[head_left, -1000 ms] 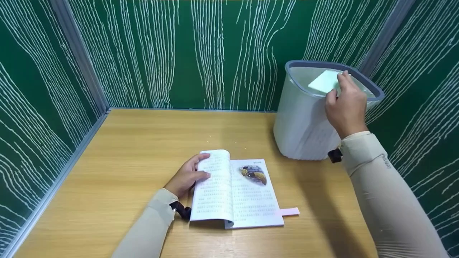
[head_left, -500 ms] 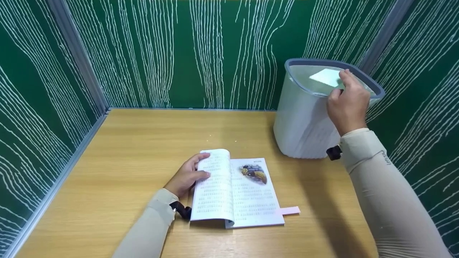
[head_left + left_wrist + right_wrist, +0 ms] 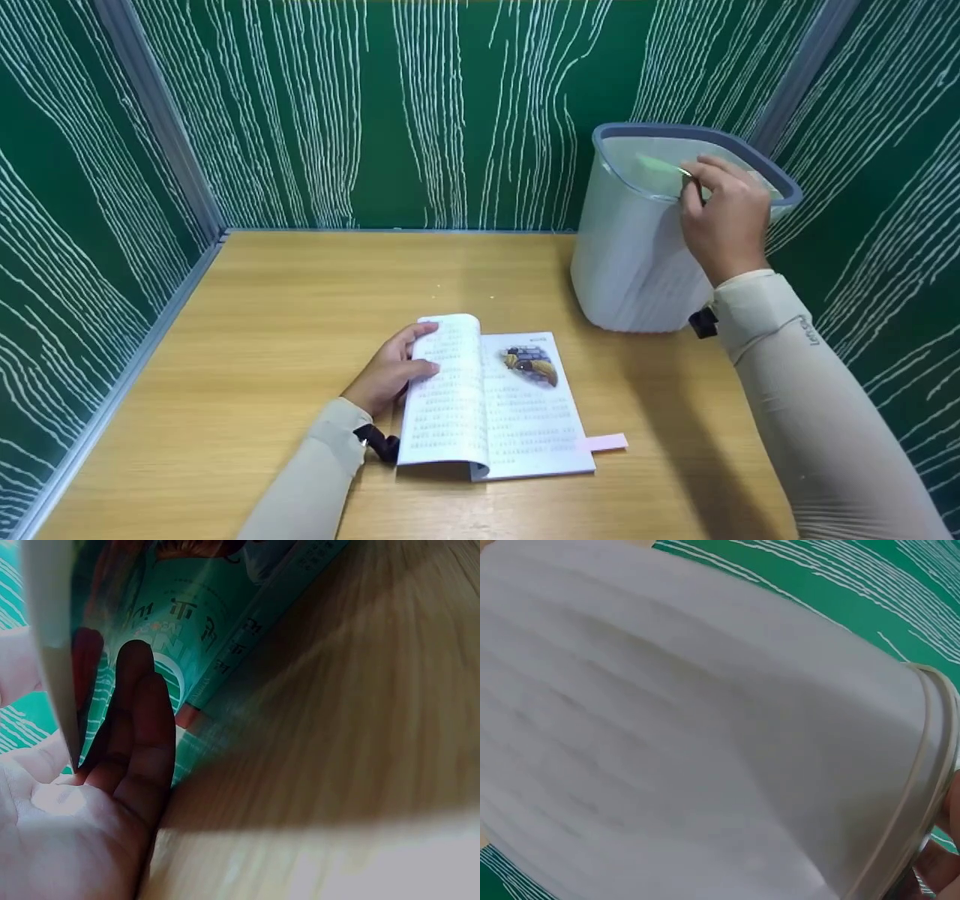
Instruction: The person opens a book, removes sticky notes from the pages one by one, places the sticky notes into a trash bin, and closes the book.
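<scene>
My left hand (image 3: 386, 369) grips the left side of an open book (image 3: 529, 409), its thumb lying on the raised, curved page. In the left wrist view, the fingers (image 3: 150, 727) of that hand stand behind the book's green cover (image 3: 202, 615). Over the rim of a white waste bin (image 3: 637, 255) with a grey-blue rim, my right hand (image 3: 727, 214) holds a pale green sheet of paper (image 3: 654, 163) at its fingertips. The sheet is blurred and tilted, partly hidden by the fingers. Only a bit of the right hand (image 3: 941, 862) shows in the right wrist view.
A pink paper strip (image 3: 607, 442) sticks out of the book's right edge. Small white specks lie on the wooden table (image 3: 285, 300) behind the book. Green walls (image 3: 300, 112) with white wavy lines enclose the back and sides.
The green sheet has turned from showing its broad face to nearly edge-on inside the bin's mouth. The right hand's fingers have shifted slightly. The left hand and book have stayed still.
</scene>
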### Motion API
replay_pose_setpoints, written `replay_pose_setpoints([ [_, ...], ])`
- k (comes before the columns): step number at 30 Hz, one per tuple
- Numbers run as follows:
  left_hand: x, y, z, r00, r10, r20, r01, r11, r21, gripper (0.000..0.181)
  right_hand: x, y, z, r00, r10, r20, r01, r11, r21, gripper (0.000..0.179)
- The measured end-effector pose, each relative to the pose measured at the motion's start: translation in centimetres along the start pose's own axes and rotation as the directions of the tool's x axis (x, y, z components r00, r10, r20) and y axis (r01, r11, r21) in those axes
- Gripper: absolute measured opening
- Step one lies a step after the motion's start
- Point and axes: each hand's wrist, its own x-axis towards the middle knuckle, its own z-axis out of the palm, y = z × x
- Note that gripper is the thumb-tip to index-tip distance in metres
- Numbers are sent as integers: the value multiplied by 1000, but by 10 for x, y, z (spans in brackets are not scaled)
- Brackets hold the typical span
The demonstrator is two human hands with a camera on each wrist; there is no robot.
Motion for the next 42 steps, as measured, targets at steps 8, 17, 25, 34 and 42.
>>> replay_pose_setpoints([
  [8, -1, 1, -1, 1000, 2, 0, -2, 1000, 6, 71, -2, 0, 2, 999, 51, 20, -51, 999, 1, 43],
  [17, -6, -2, -4, 999, -23, -22, 23, 1000, 20, 72, -1, -5, 8, 998, 42, 47, -42, 999, -8, 49],
  [25, -4, 4, -4, 1000, -25, -15, 25, 999, 37, 71, -19, -6, 11, 949, -132, -287, 199, 956, 217, 27],
  [34, -3, 3, -5, 1000, -14, -18, 15, 1000, 26, 71, -107, -15, 26, 950, -313, 19, 248, 786, 566, 20],
  [42, -4, 3, -3, 999, -27, -17, 28, 999, 34, 71, -175, 14, 37, 839, -192, 510, -213, 746, 631, 15],
])
